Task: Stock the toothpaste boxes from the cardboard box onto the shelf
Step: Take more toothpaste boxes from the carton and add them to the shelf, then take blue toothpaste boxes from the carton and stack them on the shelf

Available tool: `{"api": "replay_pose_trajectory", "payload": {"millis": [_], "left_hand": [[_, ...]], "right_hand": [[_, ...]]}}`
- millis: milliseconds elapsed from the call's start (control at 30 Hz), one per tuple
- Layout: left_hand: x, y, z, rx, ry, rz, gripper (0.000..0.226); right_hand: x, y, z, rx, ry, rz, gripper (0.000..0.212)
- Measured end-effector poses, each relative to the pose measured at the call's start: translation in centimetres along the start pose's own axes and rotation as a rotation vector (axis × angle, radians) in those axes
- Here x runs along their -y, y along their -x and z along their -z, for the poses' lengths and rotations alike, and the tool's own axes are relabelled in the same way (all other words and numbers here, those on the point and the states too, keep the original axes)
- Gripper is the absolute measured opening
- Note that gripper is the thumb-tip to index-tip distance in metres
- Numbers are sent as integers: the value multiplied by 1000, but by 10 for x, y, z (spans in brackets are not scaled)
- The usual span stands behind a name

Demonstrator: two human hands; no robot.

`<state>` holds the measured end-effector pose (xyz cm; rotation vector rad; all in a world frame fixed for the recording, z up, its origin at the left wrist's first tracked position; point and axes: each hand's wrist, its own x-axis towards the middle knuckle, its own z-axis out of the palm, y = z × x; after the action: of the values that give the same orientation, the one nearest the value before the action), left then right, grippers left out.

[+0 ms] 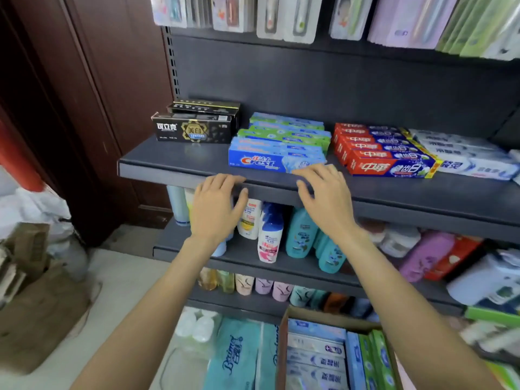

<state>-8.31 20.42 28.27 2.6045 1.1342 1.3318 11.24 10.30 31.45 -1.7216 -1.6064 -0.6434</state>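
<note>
A dark grey shelf carries rows of toothpaste boxes: black ones at the left, blue and green Crest boxes in the middle, red and blue ones and white ones to the right. My left hand hovers at the shelf's front edge, fingers spread, holding nothing. My right hand is over the edge just in front of the front Crest box, fingers relaxed, also empty. The cardboard box stands low at the bottom, filled with white, blue and green toothpaste boxes.
Lower shelves hold shampoo bottles and teal bottles. Toothbrush packs hang above. A brown wooden panel stands at the left, with bags and cardboard on the floor. Tissue packs lie beside the cardboard box.
</note>
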Motion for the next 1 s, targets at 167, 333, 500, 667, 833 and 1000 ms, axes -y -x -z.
{"api": "replay_pose_trajectory", "payload": {"millis": [167, 333, 500, 667, 833, 1000], "left_hand": [[-48, 63, -17, 11, 381, 33, 17], [-70, 149, -78, 567, 562, 13, 18], [-80, 230, -158, 1072, 327, 59, 24], [-98, 277, -223, 1235, 17, 136, 46], [-97, 301, -289, 1266, -121, -38, 63], [-100, 319, -336, 1300, -245, -45, 70]], "right_hand": [[-23, 126, 22, 160, -31, -104, 20], [-82, 251, 17, 959, 43, -395, 30], [-113, 326, -10, 1173, -12, -502, 39], [-134, 367, -71, 1168, 25, -451, 46], [-152, 408, -103, 1199, 257, -697, 52], [-150, 448, -111, 1111, 421, -765, 62]]}}
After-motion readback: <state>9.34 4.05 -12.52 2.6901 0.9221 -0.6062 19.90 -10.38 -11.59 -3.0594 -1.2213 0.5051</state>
